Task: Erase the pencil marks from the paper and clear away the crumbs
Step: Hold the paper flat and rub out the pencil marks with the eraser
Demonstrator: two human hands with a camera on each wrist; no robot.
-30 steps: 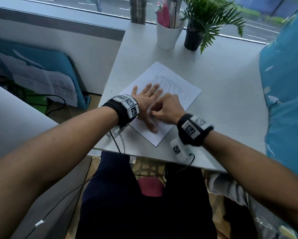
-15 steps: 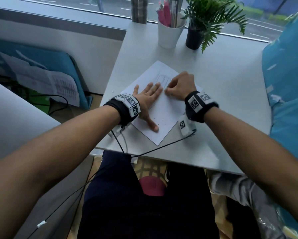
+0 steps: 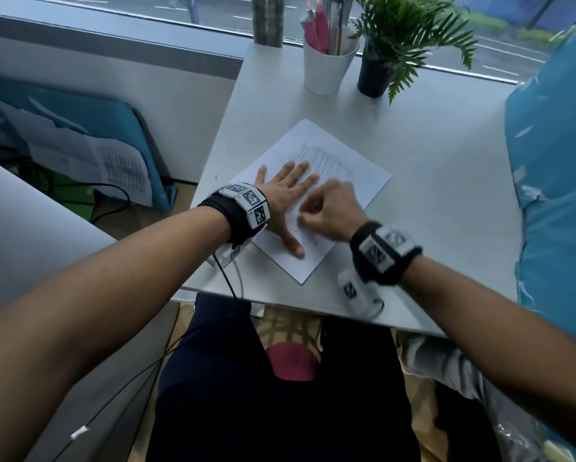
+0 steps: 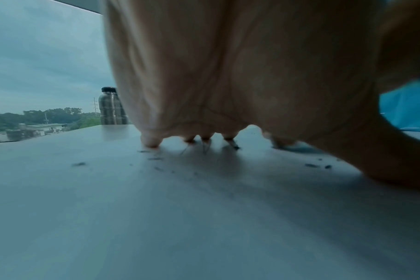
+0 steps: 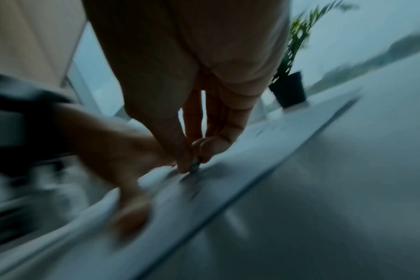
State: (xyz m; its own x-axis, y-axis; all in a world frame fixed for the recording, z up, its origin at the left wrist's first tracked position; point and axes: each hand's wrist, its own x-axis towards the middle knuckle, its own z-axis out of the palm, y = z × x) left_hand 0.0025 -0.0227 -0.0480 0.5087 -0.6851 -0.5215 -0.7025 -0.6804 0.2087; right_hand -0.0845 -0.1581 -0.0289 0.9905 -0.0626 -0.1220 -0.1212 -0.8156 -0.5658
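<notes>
Both hands work the erasing step: the left hand [image 3: 288,191] lies flat, pinning the paper [image 3: 356,168] to the table [image 3: 446,195], while the right hand [image 3: 330,211] pinches a small eraser [image 5: 195,166] against it; next, I judge, rubbing toward the remaining pencil marks [image 3: 326,161], then sweeping crumbs [image 4: 156,163].

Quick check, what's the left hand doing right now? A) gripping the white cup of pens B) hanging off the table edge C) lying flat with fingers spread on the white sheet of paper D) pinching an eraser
C: the left hand lies flat, fingers spread, on the white sheet of paper, while the right hand works beside it.
</notes>
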